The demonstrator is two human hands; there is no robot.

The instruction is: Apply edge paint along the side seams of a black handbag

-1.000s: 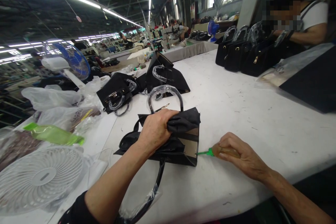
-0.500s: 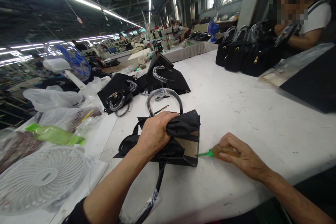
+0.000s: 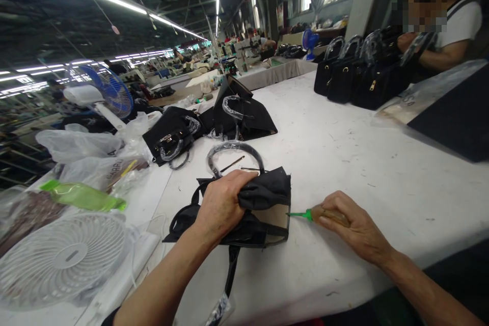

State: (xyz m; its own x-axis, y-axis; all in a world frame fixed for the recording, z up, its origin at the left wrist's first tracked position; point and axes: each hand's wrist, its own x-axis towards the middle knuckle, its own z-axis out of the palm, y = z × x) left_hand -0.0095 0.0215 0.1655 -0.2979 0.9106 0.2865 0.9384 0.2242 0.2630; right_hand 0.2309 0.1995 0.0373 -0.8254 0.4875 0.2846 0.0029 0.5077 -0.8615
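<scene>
left hand [image 3: 223, 209] on the bag [image 3: 273, 216], right hand [image 3: 346, 219] round the bottle [image 3: 316, 212]

our left hand grips the bunched black cloth [image 3: 267, 191] of the bag, which lies on the white desk [image 3: 344, 163] in front of us. our right hand is wrapped round the brown bottle, with its green tip [image 3: 300, 215] aimed at the bag's right edge; we cannot tell whether they touch. beyond our left hand, one plastic-wrapped handle [image 3: 234, 145] arches up. two other bags [image 3: 252, 119] lie behind it, a white fan [image 3: 69, 257] sits to our left, and a co-worker [image 3: 460, 23] bends beside a row of bags [image 3: 357, 79].
</scene>
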